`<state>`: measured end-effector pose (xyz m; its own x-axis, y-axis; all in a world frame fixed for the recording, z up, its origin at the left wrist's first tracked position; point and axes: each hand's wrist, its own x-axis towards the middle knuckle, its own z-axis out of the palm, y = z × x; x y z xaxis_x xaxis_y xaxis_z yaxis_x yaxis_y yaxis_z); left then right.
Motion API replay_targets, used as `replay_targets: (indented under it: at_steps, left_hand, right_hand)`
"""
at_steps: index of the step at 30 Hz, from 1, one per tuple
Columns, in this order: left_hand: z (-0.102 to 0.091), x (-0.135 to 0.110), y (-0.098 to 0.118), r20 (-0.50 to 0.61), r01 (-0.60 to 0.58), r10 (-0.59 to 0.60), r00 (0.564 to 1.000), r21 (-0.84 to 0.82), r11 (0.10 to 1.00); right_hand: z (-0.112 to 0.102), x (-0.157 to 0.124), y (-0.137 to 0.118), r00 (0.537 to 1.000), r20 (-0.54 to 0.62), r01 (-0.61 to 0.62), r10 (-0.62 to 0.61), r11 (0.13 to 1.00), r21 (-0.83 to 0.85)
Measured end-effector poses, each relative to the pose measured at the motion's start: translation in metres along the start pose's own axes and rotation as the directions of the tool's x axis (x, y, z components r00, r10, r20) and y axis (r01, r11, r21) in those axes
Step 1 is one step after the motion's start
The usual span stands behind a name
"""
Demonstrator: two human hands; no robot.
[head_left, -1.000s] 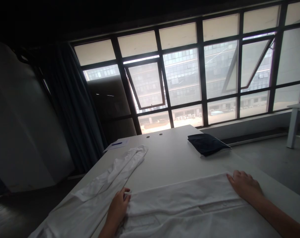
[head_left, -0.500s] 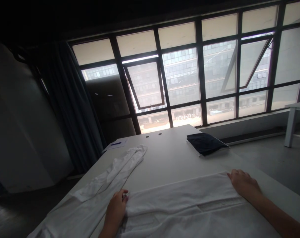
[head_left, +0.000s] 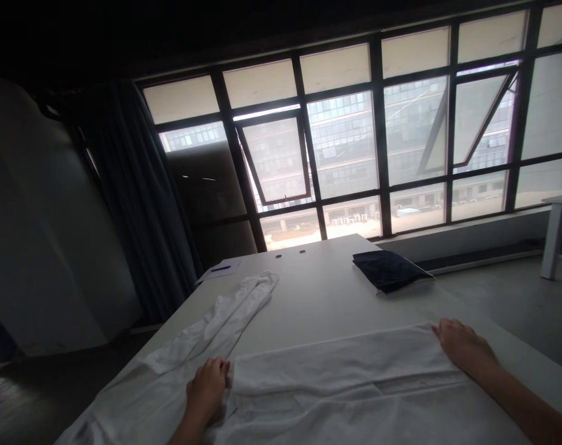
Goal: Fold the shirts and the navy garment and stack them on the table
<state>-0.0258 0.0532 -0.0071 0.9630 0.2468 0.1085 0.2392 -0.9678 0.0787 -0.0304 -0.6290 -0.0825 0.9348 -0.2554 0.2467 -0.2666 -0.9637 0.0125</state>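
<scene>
A white garment [head_left: 345,364] lies spread across the near end of the table, with a folded band along its far edge. Its long sleeve-like part [head_left: 243,300] stretches away on the left, wrinkled. My left hand [head_left: 206,388] is closed on the cloth beside the band's left end, fingers curled and fingertips partly hidden. At the band's right end, my right hand [head_left: 464,346] pinches the far corner of the cloth. The near part of the garment runs out of view at the bottom.
The white table [head_left: 308,290] reaches toward the windows. Dark folded fabric [head_left: 392,270] lies near its right edge. A sheet of paper [head_left: 234,266] with a pen [head_left: 221,268] is at the far left. Another white table [head_left: 550,238] stands at right, a dark curtain [head_left: 141,204] at left.
My left hand has moved a little left and down from the band's left corner, its fingers now more curled. My right hand stays at the right corner. The view has shifted slightly.
</scene>
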Motion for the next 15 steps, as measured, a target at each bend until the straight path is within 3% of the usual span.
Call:
replay_targets:
  at_steps: [15]
  left_hand:
    - [0.0008,-0.0011,0.0018,0.016,-0.096,0.098,0.995,-0.081,0.992]
  right_hand:
    - [0.0078,0.0036,0.0039,1.0,0.028,-0.014,0.012,0.998,0.069]
